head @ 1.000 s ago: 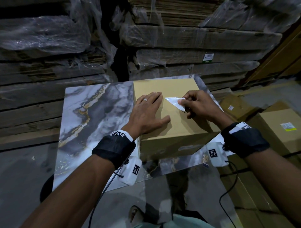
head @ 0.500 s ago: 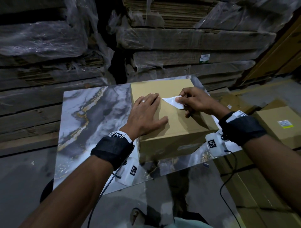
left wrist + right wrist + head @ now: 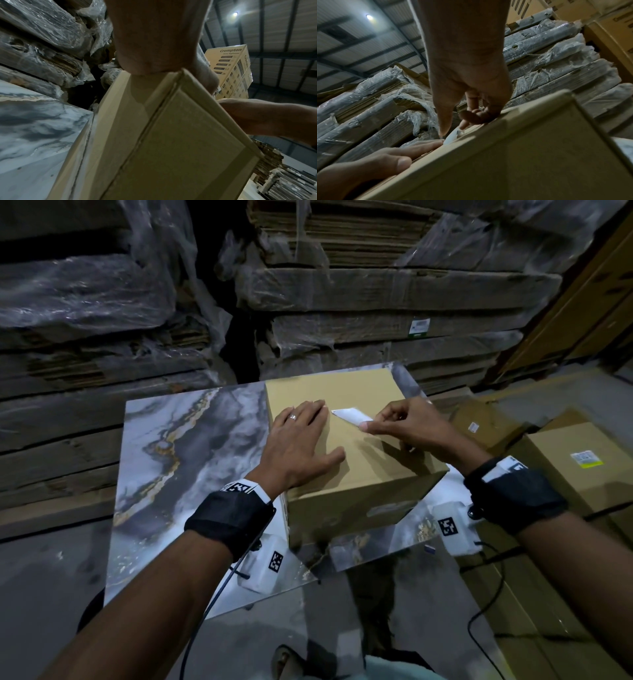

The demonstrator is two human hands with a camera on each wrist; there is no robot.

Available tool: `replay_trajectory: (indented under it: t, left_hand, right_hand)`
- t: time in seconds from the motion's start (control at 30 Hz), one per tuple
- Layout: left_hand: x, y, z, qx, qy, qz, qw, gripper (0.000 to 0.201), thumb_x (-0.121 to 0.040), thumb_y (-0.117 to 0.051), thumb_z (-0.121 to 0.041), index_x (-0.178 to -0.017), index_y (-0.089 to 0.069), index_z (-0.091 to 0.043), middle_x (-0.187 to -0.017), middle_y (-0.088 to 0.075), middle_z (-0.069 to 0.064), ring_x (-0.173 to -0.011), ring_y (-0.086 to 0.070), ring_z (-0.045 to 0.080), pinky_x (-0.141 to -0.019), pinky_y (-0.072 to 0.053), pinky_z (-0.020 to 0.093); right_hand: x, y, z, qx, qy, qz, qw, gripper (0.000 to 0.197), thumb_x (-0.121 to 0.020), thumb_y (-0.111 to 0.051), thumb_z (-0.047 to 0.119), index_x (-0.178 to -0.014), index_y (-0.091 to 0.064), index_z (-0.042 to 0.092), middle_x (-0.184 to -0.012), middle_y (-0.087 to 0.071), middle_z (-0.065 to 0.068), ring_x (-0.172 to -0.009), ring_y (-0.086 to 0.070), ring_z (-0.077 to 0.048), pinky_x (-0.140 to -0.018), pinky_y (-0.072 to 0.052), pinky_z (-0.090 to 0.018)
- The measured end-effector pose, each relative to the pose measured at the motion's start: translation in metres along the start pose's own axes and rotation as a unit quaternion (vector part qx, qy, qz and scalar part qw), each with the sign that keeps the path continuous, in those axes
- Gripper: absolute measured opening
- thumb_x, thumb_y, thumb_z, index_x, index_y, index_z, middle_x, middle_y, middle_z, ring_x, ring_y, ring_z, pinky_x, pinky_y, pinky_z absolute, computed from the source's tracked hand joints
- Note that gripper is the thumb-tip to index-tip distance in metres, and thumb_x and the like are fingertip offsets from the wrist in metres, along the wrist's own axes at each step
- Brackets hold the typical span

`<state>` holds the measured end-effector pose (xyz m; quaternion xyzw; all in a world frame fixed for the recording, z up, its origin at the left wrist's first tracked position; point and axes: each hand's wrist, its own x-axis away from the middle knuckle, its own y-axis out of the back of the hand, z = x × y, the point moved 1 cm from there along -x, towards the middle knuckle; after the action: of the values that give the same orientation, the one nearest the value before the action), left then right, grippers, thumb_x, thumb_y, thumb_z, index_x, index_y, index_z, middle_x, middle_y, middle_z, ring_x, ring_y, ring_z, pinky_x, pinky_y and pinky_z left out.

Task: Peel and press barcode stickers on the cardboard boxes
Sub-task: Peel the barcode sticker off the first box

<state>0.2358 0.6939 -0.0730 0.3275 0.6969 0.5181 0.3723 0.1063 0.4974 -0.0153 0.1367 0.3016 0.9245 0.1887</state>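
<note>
Marble table (image 3: 191,460): one box (image 3: 356,474), one sticker (image 3: 350,416), two hands.

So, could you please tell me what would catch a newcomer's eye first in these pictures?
Probably the white sticker, pinched at its near end by the right hand over the top of the cardboard box. The left hand lies flat on the box beside it. Under the box, the marble-patterned tabletop stands out against the dark, plastic-wrapped cardboard stacks behind.

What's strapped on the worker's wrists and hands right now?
Both forearms are bare, each with a black wristband carrying a white tag printed with black square code. A white camera block with the same marker hangs under each wrist, trailing a black cable. The left hand wears a silver ring.
</note>
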Motion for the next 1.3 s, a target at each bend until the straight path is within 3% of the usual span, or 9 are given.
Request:
replay_trajectory:
  t: [0.1, 0.17, 0.27, 0.37, 0.47, 0.6, 0.8, 0.9, 1.3]
  left_hand:
    - [0.000, -0.001, 0.000, -0.002, -0.001, 0.001, 1.000, 0.097, -0.081, -0.022, -0.074, -0.156, -0.031, -0.013, -0.164, -0.027, 0.001, -0.150, -0.023, 0.018, -0.123, -0.013, 0.040]
    - [0.000, -0.001, 0.001, -0.002, 0.000, 0.001, 1.000, 0.096, -0.082, -0.023, -0.074, -0.157, -0.031, -0.014, -0.164, -0.027, 0.001, -0.150, -0.023, 0.018, -0.123, -0.013, 0.040]
    - [0.000, -0.002, 0.001, -0.001, 0.002, 0.001, 1.000, 0.097, -0.082, -0.024, -0.074, -0.157, -0.030, -0.014, -0.164, -0.026, 0.000, -0.151, -0.022, 0.018, -0.123, -0.013, 0.040]
    - [0.000, -0.001, 0.001, -0.003, 0.007, 0.004, 1.000, 0.098, -0.080, -0.023, -0.075, -0.157, -0.031, -0.015, -0.164, -0.026, 0.000, -0.151, -0.021, 0.018, -0.123, -0.013, 0.040]
    - [0.000, -0.001, 0.000, -0.002, 0.007, 0.000, 1.000, 0.097, -0.081, -0.023, -0.075, -0.157, -0.031, -0.015, -0.165, -0.026, 0.000, -0.151, -0.021, 0.018, -0.123, -0.012, 0.039]
    - [0.001, 0.000, 0.000, 0.002, 0.009, -0.001, 1.000, 0.097, -0.081, -0.024, -0.075, -0.157, -0.031, -0.015, -0.165, -0.026, 0.000, -0.151, -0.021, 0.018, -0.123, -0.011, 0.039]
    - [0.001, 0.000, 0.000, 0.011, 0.007, -0.001, 1.000, 0.097, -0.081, -0.025, -0.074, -0.157, -0.032, -0.014, -0.164, -0.028, 0.000, -0.151, -0.022, 0.018, -0.123, -0.012, 0.040]
    - [0.002, 0.001, 0.000, 0.011, 0.005, -0.001, 1.000, 0.096, -0.082, -0.026, -0.074, -0.156, -0.033, -0.014, -0.164, -0.028, 0.001, -0.150, -0.023, 0.019, -0.123, -0.013, 0.040]
    - [0.002, 0.004, -0.001, 0.013, -0.003, -0.002, 1.000, 0.097, -0.081, -0.024, -0.073, -0.155, -0.035, -0.011, -0.163, -0.030, 0.002, -0.150, -0.025, 0.021, -0.123, -0.015, 0.041]
  right_hand:
    - [-0.002, -0.006, 0.003, -0.028, -0.007, -0.018, 0.999, 0.048, -0.075, -0.087, 0.050, -0.082, -0.074, 0.005, -0.074, -0.067, -0.021, -0.061, -0.053, -0.024, -0.047, -0.039, -0.027]
    - [-0.003, -0.007, 0.007, -0.051, -0.016, -0.014, 0.998, 0.037, -0.078, -0.088, 0.040, -0.082, -0.073, 0.007, -0.066, -0.063, -0.012, -0.057, -0.051, -0.020, -0.047, -0.039, -0.027]
    - [-0.003, -0.007, 0.003, -0.082, -0.001, -0.022, 0.996, 0.022, -0.084, -0.084, 0.028, -0.088, -0.074, 0.009, -0.075, -0.069, -0.007, -0.055, -0.053, -0.010, -0.049, -0.041, -0.024]
    - [-0.002, -0.011, -0.002, -0.051, 0.031, -0.038, 0.997, 0.019, -0.083, -0.085, 0.032, -0.087, -0.075, 0.015, -0.077, -0.074, 0.000, -0.062, -0.061, -0.006, -0.051, -0.045, -0.023]
    - [-0.002, -0.016, -0.002, -0.023, 0.056, -0.053, 0.997, 0.020, -0.081, -0.086, 0.036, -0.083, -0.075, 0.018, -0.068, -0.070, 0.011, -0.059, -0.060, 0.003, -0.050, -0.042, -0.011]
    - [-0.003, -0.018, -0.003, 0.009, 0.073, -0.061, 0.995, 0.014, -0.086, -0.082, 0.032, -0.083, -0.076, 0.020, -0.072, -0.071, 0.009, -0.060, -0.061, 0.003, -0.054, -0.042, -0.010]
    - [-0.011, -0.009, -0.007, 0.003, 0.080, -0.080, 0.994, 0.016, -0.092, -0.077, 0.026, -0.084, -0.073, 0.012, -0.062, -0.068, 0.001, -0.052, -0.060, -0.007, -0.052, -0.049, -0.022]
    - [-0.017, -0.008, -0.007, -0.006, 0.075, -0.053, 0.996, 0.017, -0.094, -0.074, 0.022, -0.088, -0.070, 0.008, -0.063, -0.066, -0.010, -0.050, -0.061, -0.021, -0.049, -0.053, -0.033]
    - [-0.029, 0.000, 0.001, -0.010, 0.045, -0.009, 0.999, 0.020, -0.098, -0.070, 0.024, -0.101, -0.064, 0.005, -0.080, -0.063, -0.008, -0.051, -0.064, -0.024, -0.047, -0.057, -0.037]
